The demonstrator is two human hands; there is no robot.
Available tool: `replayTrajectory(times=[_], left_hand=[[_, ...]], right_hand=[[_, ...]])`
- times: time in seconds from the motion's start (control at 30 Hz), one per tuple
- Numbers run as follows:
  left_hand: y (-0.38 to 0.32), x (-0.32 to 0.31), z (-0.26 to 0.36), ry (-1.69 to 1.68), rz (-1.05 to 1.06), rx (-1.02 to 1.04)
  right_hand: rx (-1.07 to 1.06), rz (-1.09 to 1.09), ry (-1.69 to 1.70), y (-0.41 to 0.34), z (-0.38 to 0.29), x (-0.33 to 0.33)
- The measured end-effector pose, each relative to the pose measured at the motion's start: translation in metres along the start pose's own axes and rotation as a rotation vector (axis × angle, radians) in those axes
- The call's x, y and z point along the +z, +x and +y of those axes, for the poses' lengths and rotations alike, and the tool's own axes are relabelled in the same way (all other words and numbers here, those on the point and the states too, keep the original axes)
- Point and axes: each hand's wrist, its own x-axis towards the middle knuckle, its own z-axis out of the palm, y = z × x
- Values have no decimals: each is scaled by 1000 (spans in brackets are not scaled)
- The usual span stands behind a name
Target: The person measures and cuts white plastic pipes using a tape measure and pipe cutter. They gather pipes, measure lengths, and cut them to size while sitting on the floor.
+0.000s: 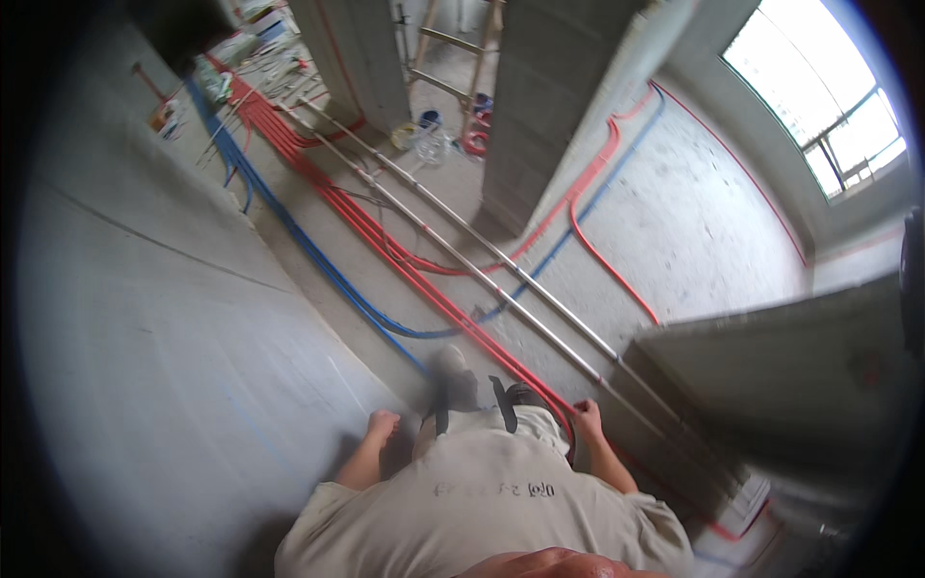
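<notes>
My left hand hangs beside the grey wall with its fingers curled, and nothing shows in it. On the other side of my body, my right hand is also curled, close to the red conduits along the floor. Whether it touches or holds one cannot be told. Blue conduits run along the left wall, then one bends across the floor beneath the red ones. Two pale pipes with red joints lie diagonally over the curved red and blue runs. One shoe shows below me, blurred.
A concrete wall rises close on my left. A concrete pillar stands ahead, with a ladder, buckets and a red coil beyond it. Another wall section is at the right, below a bright window. Loose materials litter the far left floor.
</notes>
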Motion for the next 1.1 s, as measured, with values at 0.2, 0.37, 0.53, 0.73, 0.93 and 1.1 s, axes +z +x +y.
replayTrajectory(times=[0.2, 0.37, 0.53, 0.73, 0.93, 1.1], left_hand=[[78, -103, 114, -147, 146, 125], [124, -135, 208, -239, 186, 143], [174, -164, 228, -102, 222, 185], [171, -197, 305, -266, 258, -166], [235, -250, 373, -517, 379, -30], [327, -296, 391, -709, 323, -245]], right_hand=[[154, -45, 200, 60, -108, 56], [216, -97, 289, 147, -155, 89], [218, -296, 136, 275, -245, 164], [-198, -546, -37, 487, -390, 271], [-410, -365, -152, 651, -667, 362], [-288, -554, -221, 639, -874, 479]])
